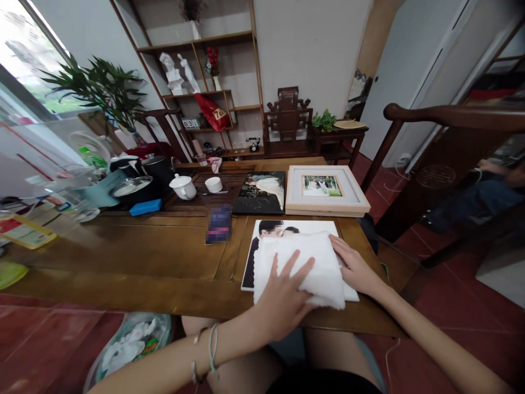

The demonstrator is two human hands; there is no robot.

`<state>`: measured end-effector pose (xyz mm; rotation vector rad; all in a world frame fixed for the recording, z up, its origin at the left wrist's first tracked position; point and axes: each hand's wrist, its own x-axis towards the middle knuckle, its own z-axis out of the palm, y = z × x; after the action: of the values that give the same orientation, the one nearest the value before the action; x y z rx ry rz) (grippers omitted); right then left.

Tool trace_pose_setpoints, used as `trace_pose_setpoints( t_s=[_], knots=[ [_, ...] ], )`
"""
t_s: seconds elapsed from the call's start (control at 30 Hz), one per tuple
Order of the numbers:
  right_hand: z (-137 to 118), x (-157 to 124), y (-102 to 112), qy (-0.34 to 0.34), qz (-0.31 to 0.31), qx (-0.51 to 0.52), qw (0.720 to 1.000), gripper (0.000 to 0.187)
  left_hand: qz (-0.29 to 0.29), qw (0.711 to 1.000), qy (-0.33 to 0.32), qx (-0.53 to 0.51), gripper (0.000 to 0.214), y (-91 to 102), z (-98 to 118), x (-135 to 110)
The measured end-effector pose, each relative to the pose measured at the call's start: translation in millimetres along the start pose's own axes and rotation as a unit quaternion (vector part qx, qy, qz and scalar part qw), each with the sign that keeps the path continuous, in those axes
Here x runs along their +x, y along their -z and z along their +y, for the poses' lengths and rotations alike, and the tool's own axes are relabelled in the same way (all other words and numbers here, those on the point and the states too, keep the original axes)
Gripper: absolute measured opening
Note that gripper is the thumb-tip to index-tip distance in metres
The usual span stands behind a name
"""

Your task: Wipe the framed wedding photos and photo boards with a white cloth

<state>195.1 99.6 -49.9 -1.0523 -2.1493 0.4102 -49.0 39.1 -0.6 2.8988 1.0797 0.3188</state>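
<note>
I've got the white cloth (326,276) lying on the photo (270,229), which sits flat on the wooden table (164,246) near the edge on my side. Clock centred on the cloth from here on. Cloth looks soft and fluffy, folded into a thick pad, wavy edge at 9 o'clock, a bit rumpled near 5. Photo is a thin board, white background, dark suit showing at 9, dark hair at 11, bare white corner poking out at 4. Left hand (287,298) is palm down on the cloth, fingers spread wide, not curled round anything. Right hand (356,268) is at 3, fingertips at the cloth's edge; can't tell if it's pinching cloth or board. Dark print (262,192) at 11, framed picture (328,189) just past 12
</note>
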Motion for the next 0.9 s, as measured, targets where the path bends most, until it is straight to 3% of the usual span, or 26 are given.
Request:
trace_pose_setpoints(
  t_s=[0.07, 0.13, 0.37, 0.5, 0.6, 0.9],
  knots=[
    [0.6, -0.2, 0.5, 0.005, -0.005, 0.000, 1.000, 0.055, -0.009, 1.000, -0.014, -0.006, 0.030, 1.9, 1.8, -1.6],
    [-0.4, 0.3, 0.7, 0.002, 0.001, -0.004, 1.000, 0.050, -0.021, 1.000, -0.007, -0.014, 0.029, 5.5, -10.1, 1.5],
    [-5.7, 2.2, -0.5, -0.024, 0.007, -0.003, 1.000, 0.039, -0.036, 0.998, -0.031, -0.043, 0.034, 19.1, -98.7, 24.9],
    [-4.1, 1.4, -1.0, -0.023, 0.007, -0.005, 1.000, 0.039, -0.011, 0.999, 0.001, -0.049, 0.032, 16.3, -117.5, 26.9],
    [-3.5, 1.2, -1.4, -0.022, 0.010, -0.002, 1.000, 0.040, -0.020, 0.999, 0.001, -0.047, 0.031, 15.9, -100.2, 18.0],
    [-0.9, 0.2, -1.8, -0.006, 0.010, 0.040, 0.999, 0.053, -0.073, 0.994, -0.083, -0.022, 0.023, 26.6, -2.6, -30.9]
  ],
)
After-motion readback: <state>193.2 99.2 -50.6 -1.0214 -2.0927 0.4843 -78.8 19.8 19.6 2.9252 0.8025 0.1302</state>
